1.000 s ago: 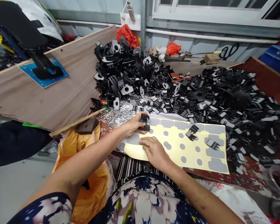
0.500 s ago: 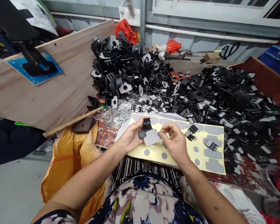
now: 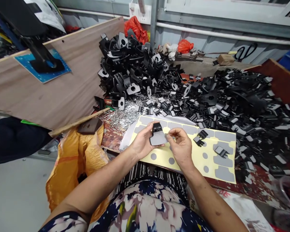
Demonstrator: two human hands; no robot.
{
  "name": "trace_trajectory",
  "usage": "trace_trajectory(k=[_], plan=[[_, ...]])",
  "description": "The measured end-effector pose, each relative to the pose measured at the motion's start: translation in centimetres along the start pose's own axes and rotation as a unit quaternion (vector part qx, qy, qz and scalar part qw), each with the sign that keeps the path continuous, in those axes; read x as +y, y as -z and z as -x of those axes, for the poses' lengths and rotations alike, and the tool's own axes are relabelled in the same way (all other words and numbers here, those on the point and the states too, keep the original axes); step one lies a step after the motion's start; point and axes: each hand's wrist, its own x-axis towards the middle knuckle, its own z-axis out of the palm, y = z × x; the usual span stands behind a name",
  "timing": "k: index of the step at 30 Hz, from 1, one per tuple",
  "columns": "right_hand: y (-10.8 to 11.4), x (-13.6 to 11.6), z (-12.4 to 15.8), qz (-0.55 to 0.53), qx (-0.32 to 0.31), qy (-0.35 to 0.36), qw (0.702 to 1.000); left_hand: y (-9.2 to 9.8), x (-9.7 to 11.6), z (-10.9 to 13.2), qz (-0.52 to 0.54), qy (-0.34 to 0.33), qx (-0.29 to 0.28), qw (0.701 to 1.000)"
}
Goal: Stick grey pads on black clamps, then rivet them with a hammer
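My left hand (image 3: 143, 142) grips a black plastic clip piece (image 3: 156, 127), thumb on its upper end and fingers beneath. Over the wide face of that piece lies a grey adhesive pad (image 3: 158, 139). At the pad's right edge, my right hand (image 3: 182, 146) pinches it between thumb and forefinger. Under both hands spreads a yellow backing sheet (image 3: 162, 158) bearing grey pads and round grey dots. Three small black clip parts, one of them a grey-faced clip part (image 3: 220, 151), rest on the sheet's right half.
Large black clip pieces (image 3: 132, 88) are heaped behind my hands, with small black parts (image 3: 231, 109) piled to the right. Loose metal pins (image 3: 127, 114) lie at left, near a wooden stick (image 3: 82, 121). A plywood board (image 3: 82, 64) stands at left; an orange bag (image 3: 67, 167) hangs below.
The grey pad, earlier held at an angle off the black piece, now lies lined up over its wide face. The whole view has shifted slightly.
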Motion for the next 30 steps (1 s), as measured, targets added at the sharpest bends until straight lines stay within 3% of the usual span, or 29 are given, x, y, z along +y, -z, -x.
trace_trajectory(k=[12, 16, 20, 23, 25, 27, 30], plan=[[-0.5, 0.4, 0.2, 0.047, 0.001, 0.029, 0.998, 0.5, -0.3, -0.2, -0.008, -0.004, 0.001, 1.000], [-0.8, 0.2, 0.7, 0.139, -0.020, 0.098, 0.985, 0.4, -1.4, -0.4, -0.076, -0.069, 0.026, 0.994], [-1.2, 0.3, 1.5, 0.273, -0.034, 0.243, 0.930, 0.8, -2.8, -0.8, -0.172, -0.195, 0.102, 0.960], [-0.7, -0.1, 1.6, 0.389, -0.015, 0.324, 0.862, 1.2, -3.3, -0.7, -0.191, -0.196, 0.129, 0.953], [0.0, -0.7, 1.4, 0.435, -0.001, 0.296, 0.850, 1.4, -3.2, -0.4, -0.166, -0.165, 0.122, 0.964], [0.7, -1.2, 1.0, 0.403, -0.042, 0.207, 0.890, 1.4, -3.0, -0.1, -0.144, -0.140, 0.098, 0.975], [1.1, -1.4, 0.9, 0.236, -0.164, 0.036, 0.957, 1.1, -2.6, 0.3, -0.140, -0.113, 0.066, 0.981]])
